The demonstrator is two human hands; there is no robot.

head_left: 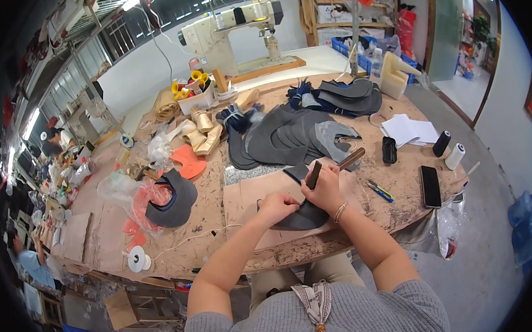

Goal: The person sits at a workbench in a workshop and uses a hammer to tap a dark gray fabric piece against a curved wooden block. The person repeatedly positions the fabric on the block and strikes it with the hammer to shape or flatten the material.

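A dark grey curved shoe-upper piece (305, 218) lies on the tan work board (249, 194) in front of me. My left hand (278, 207) is closed, its fingertips pinching the piece's edge. My right hand (326, 190) is closed round a tool with a brown wooden handle (352, 158) pointing up to the right. A dark bar-shaped part (314, 175) rises from the same fist; whether it belongs to that tool I cannot tell. The right fingers hide the tool's working end. Just beyond the hands is a fanned stack of dark grey cut pieces (276, 135).
To the left sit a dark grey rounded piece (174, 201), orange scraps (187, 163) and a white spool (139, 259). At the right are pens (380, 191), a black case (389, 150), a phone (430, 186) and thread cones (455, 156). A sewing machine (217, 39) stands behind.
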